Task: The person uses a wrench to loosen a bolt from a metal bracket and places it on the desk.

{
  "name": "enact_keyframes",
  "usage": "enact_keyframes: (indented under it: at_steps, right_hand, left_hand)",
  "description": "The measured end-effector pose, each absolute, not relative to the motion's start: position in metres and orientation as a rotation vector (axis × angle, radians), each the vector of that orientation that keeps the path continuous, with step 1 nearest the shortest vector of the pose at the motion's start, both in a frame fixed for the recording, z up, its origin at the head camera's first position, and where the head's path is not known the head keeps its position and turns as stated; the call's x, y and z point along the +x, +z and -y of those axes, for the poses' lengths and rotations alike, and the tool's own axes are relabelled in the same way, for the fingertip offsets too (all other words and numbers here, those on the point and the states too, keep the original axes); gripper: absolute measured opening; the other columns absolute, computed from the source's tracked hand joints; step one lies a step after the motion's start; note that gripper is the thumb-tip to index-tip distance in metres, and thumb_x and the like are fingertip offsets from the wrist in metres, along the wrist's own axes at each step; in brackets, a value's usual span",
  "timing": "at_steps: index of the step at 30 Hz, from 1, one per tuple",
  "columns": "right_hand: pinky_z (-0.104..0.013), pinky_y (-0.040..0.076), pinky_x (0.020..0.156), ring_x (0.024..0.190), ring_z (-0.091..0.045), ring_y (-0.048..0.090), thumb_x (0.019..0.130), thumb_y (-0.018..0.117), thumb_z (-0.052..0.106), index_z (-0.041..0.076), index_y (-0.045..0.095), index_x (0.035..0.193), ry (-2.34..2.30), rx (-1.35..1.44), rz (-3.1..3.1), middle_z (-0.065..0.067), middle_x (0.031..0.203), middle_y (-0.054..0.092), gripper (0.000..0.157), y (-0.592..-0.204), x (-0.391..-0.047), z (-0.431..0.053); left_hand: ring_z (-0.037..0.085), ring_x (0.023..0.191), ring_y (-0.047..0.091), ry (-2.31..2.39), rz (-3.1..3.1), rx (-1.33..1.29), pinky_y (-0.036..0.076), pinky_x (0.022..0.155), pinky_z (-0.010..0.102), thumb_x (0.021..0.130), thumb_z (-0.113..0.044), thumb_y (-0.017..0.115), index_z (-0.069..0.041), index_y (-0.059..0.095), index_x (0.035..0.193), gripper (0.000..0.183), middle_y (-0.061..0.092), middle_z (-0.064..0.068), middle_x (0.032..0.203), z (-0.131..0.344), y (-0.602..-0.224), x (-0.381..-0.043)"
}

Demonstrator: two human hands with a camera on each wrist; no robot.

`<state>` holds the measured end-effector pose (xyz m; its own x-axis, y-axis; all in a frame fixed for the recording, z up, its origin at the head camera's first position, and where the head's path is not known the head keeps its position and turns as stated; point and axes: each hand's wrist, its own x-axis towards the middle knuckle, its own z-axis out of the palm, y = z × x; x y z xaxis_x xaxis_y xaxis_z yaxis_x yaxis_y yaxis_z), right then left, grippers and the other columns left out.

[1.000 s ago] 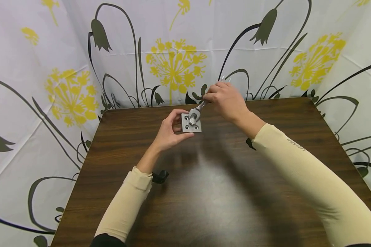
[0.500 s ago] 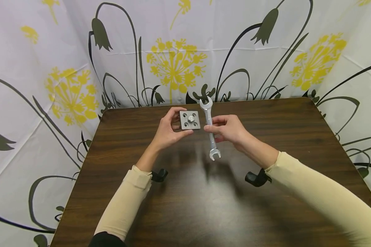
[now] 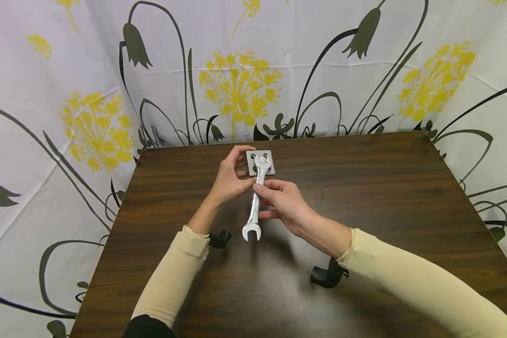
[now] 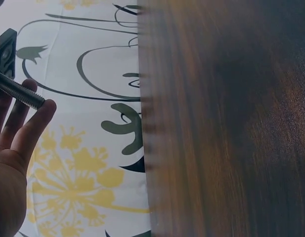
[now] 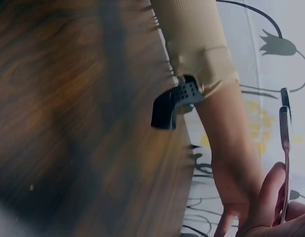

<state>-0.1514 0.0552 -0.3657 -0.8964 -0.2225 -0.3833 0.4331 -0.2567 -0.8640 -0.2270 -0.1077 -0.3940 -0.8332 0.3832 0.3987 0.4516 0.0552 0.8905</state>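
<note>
My left hand (image 3: pixel 230 179) holds a square grey metal plate (image 3: pixel 249 162) by its edges, above the far part of the table. A bolt runs through the plate's middle; in the left wrist view its threaded shank (image 4: pixel 22 94) sticks out behind, beside a fingertip. My right hand (image 3: pixel 286 203) grips a double open-ended wrench (image 3: pixel 255 204) near mid-handle, thumb on top. The wrench's upper end sits around the bolt head (image 3: pixel 263 160), and its other end points down toward me. Edge-on, the wrench (image 5: pixel 284 129) shows in the right wrist view.
Below both hands is a dark wood-grain table (image 3: pixel 173 188). A white curtain (image 3: pixel 312 47) with yellow and grey flowers hangs right behind its far edge. Black camera mounts (image 3: pixel 327 276) jut from both wrists.
The wrench came off the bolt head, swung from pointing up and right to upright, then went back onto the bolt head from below. My left hand and the plate stayed nearly still.
</note>
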Motion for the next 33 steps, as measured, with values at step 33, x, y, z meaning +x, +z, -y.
enact_keyframes:
  at_steps: [33]
  right_hand:
    - [-0.025, 0.047, 0.055, 0.064, -0.013, 0.061, 0.080, 0.082, 0.013, 0.001, 0.068, 0.113, -1.623, -0.199, -2.453, -0.003, 0.077, 0.068, 0.038, -0.379, -0.177, -0.090]
  left_hand:
    - [0.025, 0.098, 0.065, -1.976, 2.188, -0.849, 0.059, 0.079, 0.041, 0.071, 0.014, 0.080, 0.004, 0.046, 0.128, 0.068, 0.062, 0.019, 0.115, 0.113, -0.408, -0.238]
